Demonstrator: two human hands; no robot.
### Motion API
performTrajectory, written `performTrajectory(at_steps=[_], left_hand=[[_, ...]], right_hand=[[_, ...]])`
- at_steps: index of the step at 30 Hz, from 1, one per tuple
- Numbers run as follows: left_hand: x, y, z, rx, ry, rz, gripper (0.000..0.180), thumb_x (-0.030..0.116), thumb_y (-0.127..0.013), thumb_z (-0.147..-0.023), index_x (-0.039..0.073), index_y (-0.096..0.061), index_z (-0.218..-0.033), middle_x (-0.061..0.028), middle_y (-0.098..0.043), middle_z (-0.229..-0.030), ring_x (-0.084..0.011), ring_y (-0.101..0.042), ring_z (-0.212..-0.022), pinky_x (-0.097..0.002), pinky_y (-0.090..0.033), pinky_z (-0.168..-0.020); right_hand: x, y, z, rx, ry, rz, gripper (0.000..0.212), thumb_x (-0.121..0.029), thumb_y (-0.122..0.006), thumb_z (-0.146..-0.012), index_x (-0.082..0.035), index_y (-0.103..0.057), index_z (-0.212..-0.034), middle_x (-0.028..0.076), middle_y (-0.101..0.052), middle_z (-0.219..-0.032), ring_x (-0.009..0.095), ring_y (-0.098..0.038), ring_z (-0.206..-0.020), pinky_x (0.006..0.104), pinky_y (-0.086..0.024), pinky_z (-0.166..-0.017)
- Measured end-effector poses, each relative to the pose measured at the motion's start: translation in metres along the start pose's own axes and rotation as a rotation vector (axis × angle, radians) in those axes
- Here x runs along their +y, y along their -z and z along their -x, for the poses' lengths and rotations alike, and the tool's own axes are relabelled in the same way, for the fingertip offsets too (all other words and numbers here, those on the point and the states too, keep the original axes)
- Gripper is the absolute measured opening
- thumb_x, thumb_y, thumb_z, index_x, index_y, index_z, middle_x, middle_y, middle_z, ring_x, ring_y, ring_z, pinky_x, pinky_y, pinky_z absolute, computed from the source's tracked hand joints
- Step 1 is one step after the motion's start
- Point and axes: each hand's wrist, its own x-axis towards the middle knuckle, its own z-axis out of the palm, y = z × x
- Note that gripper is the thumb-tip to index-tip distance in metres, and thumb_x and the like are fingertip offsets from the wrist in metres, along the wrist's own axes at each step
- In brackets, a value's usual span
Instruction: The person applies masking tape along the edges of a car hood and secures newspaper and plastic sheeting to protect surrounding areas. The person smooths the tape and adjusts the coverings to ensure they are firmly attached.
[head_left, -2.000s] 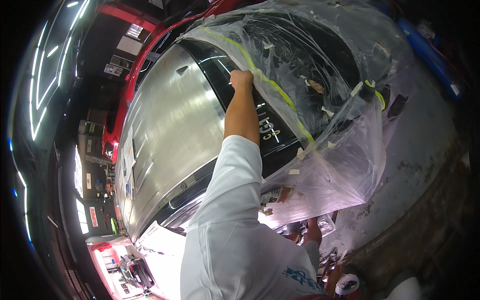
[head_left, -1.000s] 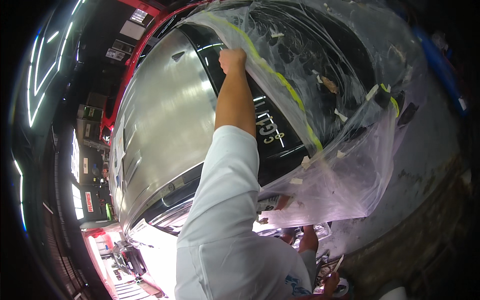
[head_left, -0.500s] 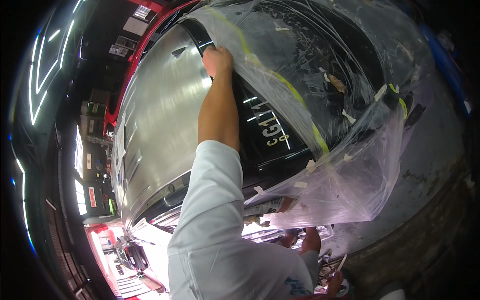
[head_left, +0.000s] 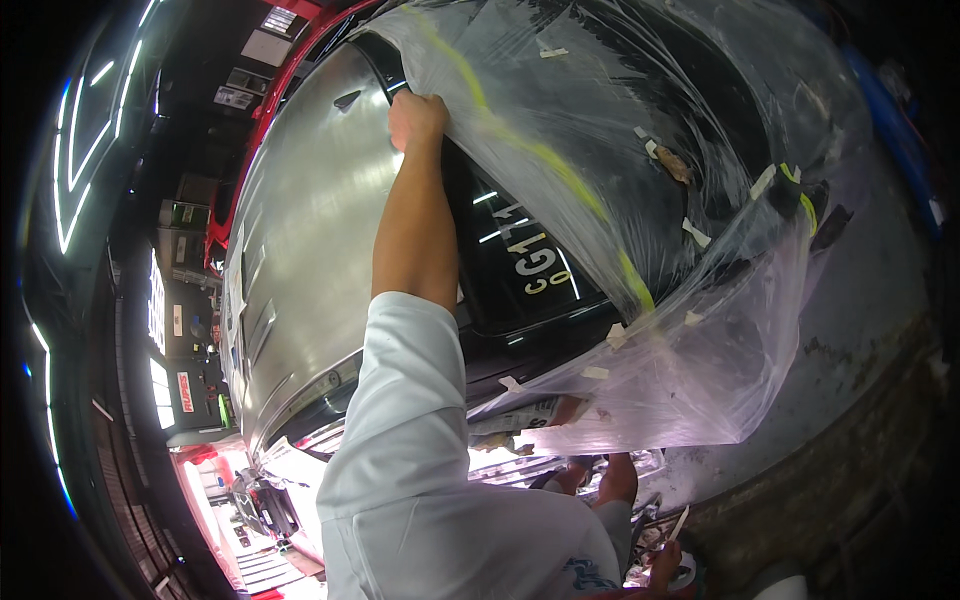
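Note:
My left hand (head_left: 418,122) is closed, its back toward me, at the far end of the seam between a bare-metal car roof (head_left: 310,190) and a dark window (head_left: 500,240) with pale stickers. What its fingers hold, if anything, is hidden. Clear masking film (head_left: 600,120) with a yellow-green tape band (head_left: 545,155) covers the bodywork just right of that hand. Low at the lower right, my right hand (head_left: 663,565) is closed round a thin, cream-coloured strip or stick (head_left: 681,522) that points upward. Its exact kind cannot be made out.
Scraps of tape (head_left: 697,233) and a brown piece (head_left: 672,163) dot the film. Loose film hangs over the car's near side (head_left: 690,390), above my legs (head_left: 618,478). A red car (head_left: 225,190) stands beyond the roof; a blue object (head_left: 890,130) lies at the far right.
The view has shifted slightly, so the roof and film sit a little farther left. My left hand remains closed at nearly the same seam position; my right hand still holds the strip.

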Motion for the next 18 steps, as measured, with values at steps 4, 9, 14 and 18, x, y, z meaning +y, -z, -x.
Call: performTrajectory(at_steps=[4,9,14,18], left_hand=[[0.002,-0.018,-0.025,-0.064,0.394,0.429,0.044,0.014,-0.073,-0.082,-0.007,-0.066,-0.119,-0.0198,-0.076,-0.117,-0.0334,-0.076,-0.109,-0.0457,-0.062,-0.089],[-0.025,-0.071,-0.090,-0.063,0.433,0.759,0.045,0.009,-0.073,-0.081,-0.008,-0.062,-0.121,-0.0191,-0.075,-0.112,-0.0326,-0.076,-0.090,-0.0425,-0.061,-0.081],[0.015,-0.009,-0.021,0.063,0.335,0.553,0.025,0.012,-0.069,-0.086,-0.002,-0.073,-0.107,-0.0224,-0.075,-0.109,-0.0363,-0.075,-0.095,-0.0426,-0.060,-0.083],[-0.002,-0.017,-0.028,0.103,0.182,0.357,0.028,0.016,-0.066,-0.088,-0.002,-0.076,-0.107,-0.0253,-0.075,-0.116,-0.0395,-0.074,-0.108,-0.0468,-0.060,-0.089]], right_hand=[[0.010,0.007,-0.003,-0.023,0.054,0.059,0.027,-0.027,-0.047,-0.107,-0.004,-0.057,-0.096,0.007,-0.054,-0.054,0.019,-0.055,-0.039,0.0341,-0.042,-0.034],[-0.008,-0.001,-0.003,-0.025,0.042,0.037,0.026,-0.026,-0.047,-0.106,-0.005,-0.057,-0.093,0.006,-0.054,-0.054,0.018,-0.053,-0.038,0.0338,-0.041,-0.035],[-0.011,0.010,-0.007,-0.061,0.029,-0.013,0.027,-0.026,-0.046,-0.107,-0.006,-0.059,-0.095,0.005,-0.056,-0.055,0.017,-0.054,-0.039,0.0331,-0.041,-0.036],[-0.028,0.010,0.000,-0.018,0.030,0.078,0.028,-0.026,-0.046,-0.108,-0.006,-0.061,-0.097,0.006,-0.056,-0.056,0.016,-0.054,-0.039,0.0329,-0.042,-0.037]])
